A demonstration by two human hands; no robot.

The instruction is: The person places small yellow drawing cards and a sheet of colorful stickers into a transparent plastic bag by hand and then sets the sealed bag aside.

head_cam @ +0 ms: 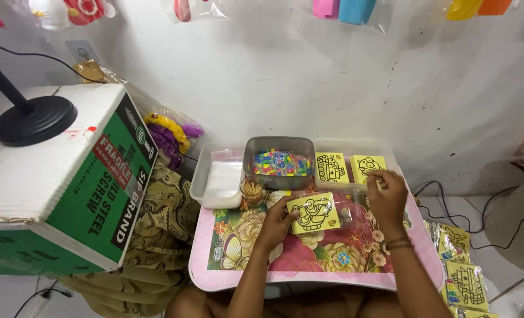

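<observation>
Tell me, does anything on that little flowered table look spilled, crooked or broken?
Nothing looks spilled or broken. The yellow card in the left hand sits slightly tilted, but it is being held. The beads stay inside the grey tub, and the right hand reaches toward the clear tray.

A big green and white cardboard box [62,176] stands at the left, and a black round lamp base [33,119] rests on top of it. Beside the box lies a patterned brown cloth [162,218]. Behind it, near the wall, there is a clear bag with yellow and purple toys [169,134]. Far right, black cables [480,218] run over the floor.
</observation>
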